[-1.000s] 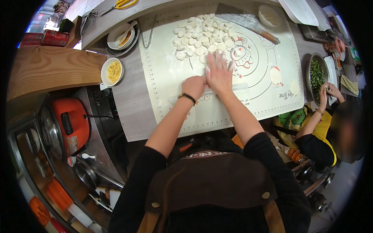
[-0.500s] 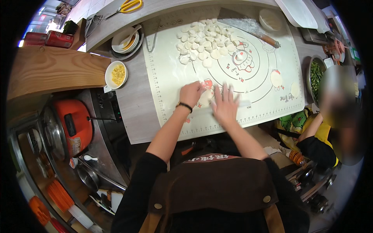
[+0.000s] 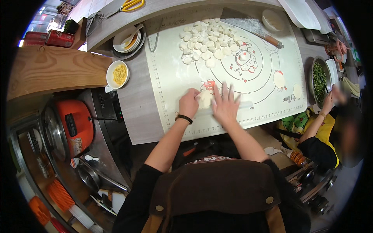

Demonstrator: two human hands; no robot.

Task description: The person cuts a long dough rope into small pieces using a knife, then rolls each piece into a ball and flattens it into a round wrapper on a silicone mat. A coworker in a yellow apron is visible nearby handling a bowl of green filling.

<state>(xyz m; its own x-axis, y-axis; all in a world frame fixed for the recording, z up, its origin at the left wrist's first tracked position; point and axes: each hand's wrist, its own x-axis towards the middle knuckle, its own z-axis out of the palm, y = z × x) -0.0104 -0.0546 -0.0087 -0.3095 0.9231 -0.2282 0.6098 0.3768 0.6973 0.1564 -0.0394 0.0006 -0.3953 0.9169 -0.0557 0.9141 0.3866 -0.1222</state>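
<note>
My left hand [image 3: 189, 103] pinches the left edge of a thin, pale dough round [image 3: 205, 99] lying on the printed mat [image 3: 171, 77]. Just to its right, my right hand [image 3: 226, 105] lies with fingers spread over a whitish rolling pin [image 3: 246, 104], whose right end shows past the palm; the hand is slightly blurred. Farther up the mat sits a spread of small, pale dough pieces [image 3: 202, 39], several of them flattened. Two rolled-out dough rounds, a nearer one [image 3: 297, 90] and a farther one [image 3: 279, 80], lie on the mat's right side.
A broad cleaver [image 3: 248, 28] with a wooden handle and a pale bowl [image 3: 273, 20] are at the mat's far edge. A bowl of yellow shreds [image 3: 119, 74] stands left. At right, a co-worker's hand [image 3: 329, 101] is by a metal bowl of chopped greens [image 3: 319, 82].
My left hand has shifted slightly left and down, and more of the dough round shows between my hands. The co-worker's hand has moved up beside the bowl of greens.
</note>
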